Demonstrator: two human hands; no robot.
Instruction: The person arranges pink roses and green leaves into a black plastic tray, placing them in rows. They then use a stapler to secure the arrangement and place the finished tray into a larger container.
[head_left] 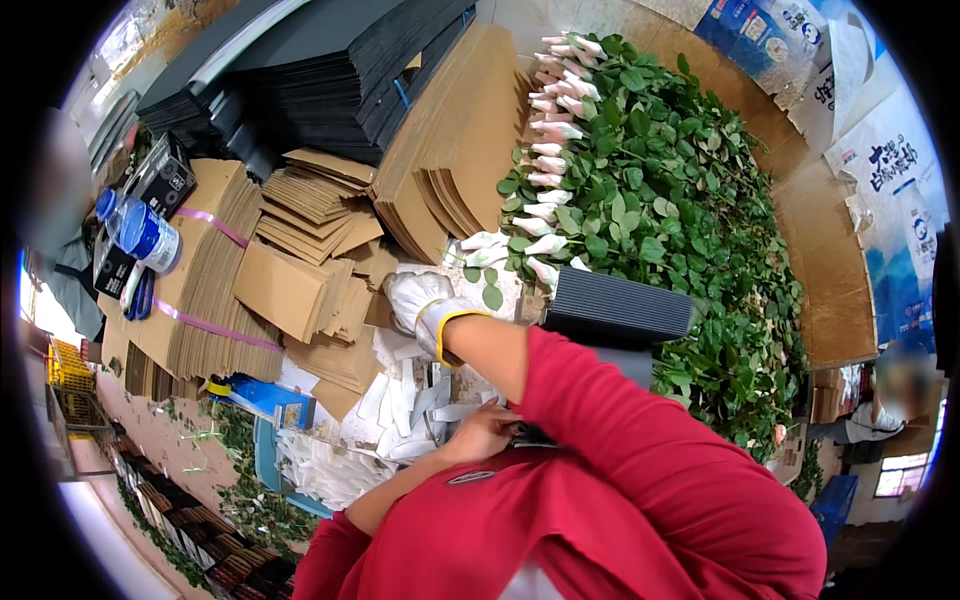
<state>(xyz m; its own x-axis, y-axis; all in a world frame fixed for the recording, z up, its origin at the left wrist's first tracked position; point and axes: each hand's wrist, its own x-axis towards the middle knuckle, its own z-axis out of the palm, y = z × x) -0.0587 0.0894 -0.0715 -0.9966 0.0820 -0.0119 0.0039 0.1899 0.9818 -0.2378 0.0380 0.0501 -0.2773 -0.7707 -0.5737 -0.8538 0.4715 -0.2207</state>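
Gloved right hand (418, 308) beside cardboard (282, 290), roses (640, 180) to its right; left hand (482, 436) nearer, beside white strips (401, 402); fingers of both: apart or together, cannot tell.

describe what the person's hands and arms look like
The right hand wears a whitish-grey glove edged in yellow at the wrist; the left hand has no glove. Both red sleeves stop short of the wrists.

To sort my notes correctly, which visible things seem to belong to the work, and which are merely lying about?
Probably the job:
flowers
cardboard pieces, near the gloved right hand
white slips, near the bare left hand

Probably lying about:
water bottle
yellow crate
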